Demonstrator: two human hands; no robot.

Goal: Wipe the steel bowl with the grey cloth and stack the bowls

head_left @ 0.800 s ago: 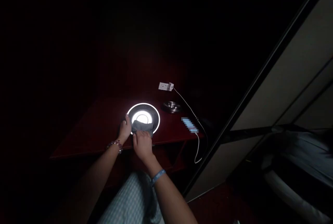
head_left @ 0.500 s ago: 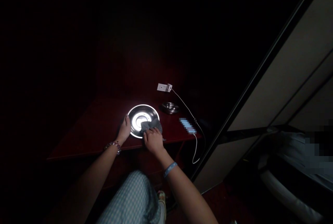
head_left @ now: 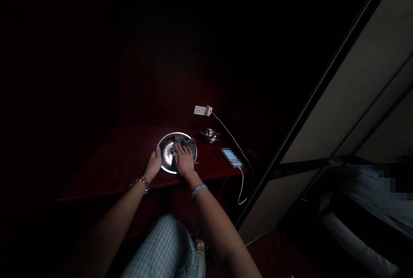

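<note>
Right hand [head_left: 184, 161] and cloth [head_left: 191, 143] farther across the bowl [head_left: 166, 153], mouth upward

The scene is very dim, near black at upper left. White glare gleams in the round silver metal bowl [head_left: 167, 153] and along its rim; the dark-red tabletop [head_left: 106, 170] shows faintly. Coarse pixels obscure the flat pale-blue oblong device [head_left: 231, 157] and part of the right edge.

Bowl [head_left: 167, 154]: silver; cloth [head_left: 189, 143] in bowl: grey; table [head_left: 109, 164] under bowl: dark red; trousers [head_left: 159, 245] in front of bowl: blue-and-white check
</note>
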